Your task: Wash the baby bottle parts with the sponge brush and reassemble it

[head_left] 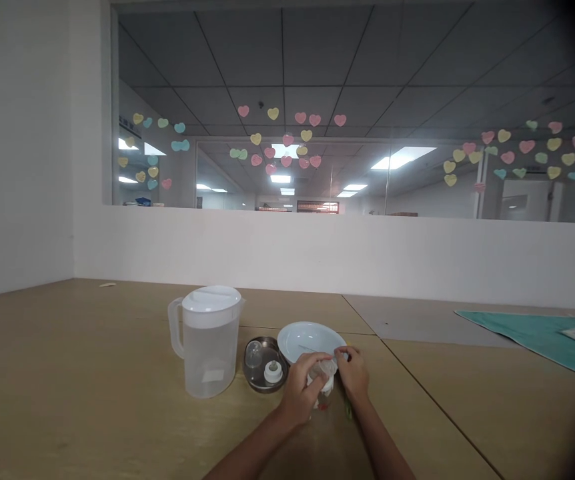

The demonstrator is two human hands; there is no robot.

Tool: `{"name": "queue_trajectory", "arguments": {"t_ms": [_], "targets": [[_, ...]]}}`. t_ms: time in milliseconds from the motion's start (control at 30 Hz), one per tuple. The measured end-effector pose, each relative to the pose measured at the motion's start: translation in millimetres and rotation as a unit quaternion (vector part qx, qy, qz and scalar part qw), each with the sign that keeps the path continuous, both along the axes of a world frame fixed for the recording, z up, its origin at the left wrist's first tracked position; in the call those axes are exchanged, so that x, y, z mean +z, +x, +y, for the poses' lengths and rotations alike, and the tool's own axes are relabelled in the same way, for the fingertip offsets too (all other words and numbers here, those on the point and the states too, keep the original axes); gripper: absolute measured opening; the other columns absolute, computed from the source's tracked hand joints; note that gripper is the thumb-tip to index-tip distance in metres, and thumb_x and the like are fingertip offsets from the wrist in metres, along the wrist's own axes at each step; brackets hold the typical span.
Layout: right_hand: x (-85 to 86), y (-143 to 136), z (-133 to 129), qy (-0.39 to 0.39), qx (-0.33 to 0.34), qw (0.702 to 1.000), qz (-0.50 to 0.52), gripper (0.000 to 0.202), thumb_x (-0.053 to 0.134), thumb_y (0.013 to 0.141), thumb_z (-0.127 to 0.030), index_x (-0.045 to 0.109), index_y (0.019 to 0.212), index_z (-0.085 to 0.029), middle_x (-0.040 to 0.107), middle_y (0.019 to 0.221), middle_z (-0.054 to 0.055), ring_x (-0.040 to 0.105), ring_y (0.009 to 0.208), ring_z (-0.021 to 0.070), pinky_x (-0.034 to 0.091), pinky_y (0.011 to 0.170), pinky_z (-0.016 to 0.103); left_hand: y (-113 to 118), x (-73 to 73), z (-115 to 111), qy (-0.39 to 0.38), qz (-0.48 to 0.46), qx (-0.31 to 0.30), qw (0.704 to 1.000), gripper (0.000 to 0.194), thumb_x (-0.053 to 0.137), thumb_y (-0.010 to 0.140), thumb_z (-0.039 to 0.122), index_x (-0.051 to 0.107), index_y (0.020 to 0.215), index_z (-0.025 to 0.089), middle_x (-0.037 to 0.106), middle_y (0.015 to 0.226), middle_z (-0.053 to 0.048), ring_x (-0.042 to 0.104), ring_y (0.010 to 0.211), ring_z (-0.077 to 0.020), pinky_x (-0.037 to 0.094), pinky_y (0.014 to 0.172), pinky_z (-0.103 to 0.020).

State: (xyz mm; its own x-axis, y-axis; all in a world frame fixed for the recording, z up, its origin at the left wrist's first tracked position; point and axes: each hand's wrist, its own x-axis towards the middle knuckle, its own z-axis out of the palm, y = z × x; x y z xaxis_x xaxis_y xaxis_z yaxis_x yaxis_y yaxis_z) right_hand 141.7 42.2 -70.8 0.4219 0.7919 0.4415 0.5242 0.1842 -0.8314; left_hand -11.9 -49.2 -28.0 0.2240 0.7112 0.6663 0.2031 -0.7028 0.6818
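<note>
My left hand (303, 390) is wrapped round a small clear container (323, 399) with white, cloth-like or tissue-like material (326, 381) at its top. Close beside it, my right hand (352, 373) has its fingertips pinched at the edge of the white material; what they hold is too small to make out. Just behind both hands sits a pale blue-white bowl (300, 331) with something thin inside. To the left, an oval metal tray (265, 387) carries a clear dome-shaped cap (254, 355) and a white ring with a teat (273, 372).
A lidded translucent pitcher (210, 353) stands left of the tray. Beside my right wrist lies a thin greenish object (348, 409), partly hidden. A teal cloth (532, 337) with a white piece on it is at the far right. The wall (267, 250) runs behind the table.
</note>
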Motion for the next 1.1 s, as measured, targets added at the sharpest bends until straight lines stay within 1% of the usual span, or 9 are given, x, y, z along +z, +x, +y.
{"name": "queue_trajectory", "arguments": {"t_ms": [200,267,333,433,567,733,933,1033,1100], "targets": [[-5.7,2.7,3.7,0.011,0.004,1.0,0.0,0.03,0.048,0.069,-0.04,0.068,0.076,-0.019,0.063,0.095,0.009,0.06,0.087,0.0234,0.044,0.077,0.03,-7.9,-10.4,2.9,0.07,0.024,0.028,0.997,0.039,0.048,0.089,0.034,0.055,0.126,0.021,0.053,0.133,-0.01,0.045,0.124,-0.0245,0.032,0.107,-0.04],[-7.0,3.7,4.3,0.004,0.002,1.0,-0.004,0.032,0.047,0.07,-0.042,0.069,0.077,-0.019,0.063,0.096,0.009,0.06,0.086,0.0235,0.044,0.075,0.031,-15.9,-11.0,7.5,0.093,0.017,0.086,0.992,0.038,0.043,0.092,0.032,0.053,0.126,0.02,0.053,0.131,-0.01,0.045,0.123,-0.0237,0.033,0.105,-0.039],[-7.7,4.5,4.4,-0.002,-0.002,1.0,-0.011,0.033,0.046,0.07,-0.042,0.069,0.077,-0.019,0.063,0.095,0.009,0.059,0.085,0.0236,0.044,0.074,0.031,-27.6,-9.8,14.2,0.106,0.026,0.177,0.978,0.034,0.038,0.093,0.03,0.057,0.12,0.02,0.057,0.124,-0.01,0.048,0.118,-0.0231,0.035,0.102,-0.039],[-7.7,5.4,4.0,-0.005,-0.013,1.0,-0.017,0.033,0.046,0.069,-0.042,0.069,0.076,-0.02,0.063,0.094,0.008,0.059,0.085,0.0232,0.044,0.073,0.03,-47.4,-10.0,26.3,0.093,0.108,0.289,0.947,0.03,0.036,0.092,0.023,0.062,0.109,0.021,0.062,0.11,-0.008,0.053,0.107,-0.0224,0.037,0.097,-0.039],[-6.6,6.6,3.4,-0.013,-0.018,1.0,-0.021,0.034,0.046,0.069,-0.041,0.069,0.077,-0.018,0.063,0.095,0.009,0.058,0.082,0.0225,0.043,0.073,0.031,-63.3,-19.8,40.6,0.031,0.208,0.382,0.9,0.029,0.041,0.086,0.013,0.064,0.104,0.018,0.063,0.106,-0.008,0.053,0.103,-0.0228,0.037,0.094,-0.038],[-5.7,7.8,2.8,-0.02,-0.016,0.999,-0.025,0.034,0.046,0.069,-0.042,0.069,0.078,-0.018,0.063,0.094,0.01,0.058,0.078,0.0221,0.043,0.071,0.031,-65.0,-30.0,47.9,0.0,0.273,0.404,0.873,0.026,0.043,0.087,0.017,0.066,0.098,0.015,0.062,0.109,-0.012,0.052,0.106,-0.0248,0.037,0.092,-0.038],[-7.4,8.3,3.5,-0.008,-0.015,1.0,-0.025,0.033,0.047,0.069,-0.041,0.069,0.077,-0.019,0.064,0.092,0.009,0.059,0.081,0.0223,0.044,0.073,0.03,-61.9,-27.0,42.9,-0.018,0.316,0.403,0.859,0.034,0.038,0.091,0.029,0.069,0.086,0.016,0.066,0.095,-0.012,0.053,0.101,-0.0267,0.038,0.086,-0.04],[-7.6,8.1,3.6,-0.004,-0.016,1.0,-0.024,0.033,0.047,0.069,-0.042,0.069,0.076,-0.019,0.064,0.093,0.009,0.059,0.083,0.0229,0.044,0.073,0.03,-60.0,-26.0,38.4,-0.011,0.318,0.41,0.855,0.031,0.044,0.088,0.036,0.069,0.087,0.017,0.065,0.098,-0.011,0.052,0.104,-0.028,0.037,0.087,-0.041],[-7.6,8.0,3.5,-0.007,-0.017,1.0,-0.022,0.033,0.046,0.069,-0.042,0.069,0.076,-0.019,0.064,0.095,0.009,0.059,0.082,0.0225,0.044,0.071,0.03,-59.0,-26.6,36.5,-0.009,0.319,0.413,0.853,0.026,0.05,0.084,0.034,0.068,0.086,0.017,0.064,0.099,-0.011,0.052,0.105,-0.0285,0.037,0.087,-0.041]]}}
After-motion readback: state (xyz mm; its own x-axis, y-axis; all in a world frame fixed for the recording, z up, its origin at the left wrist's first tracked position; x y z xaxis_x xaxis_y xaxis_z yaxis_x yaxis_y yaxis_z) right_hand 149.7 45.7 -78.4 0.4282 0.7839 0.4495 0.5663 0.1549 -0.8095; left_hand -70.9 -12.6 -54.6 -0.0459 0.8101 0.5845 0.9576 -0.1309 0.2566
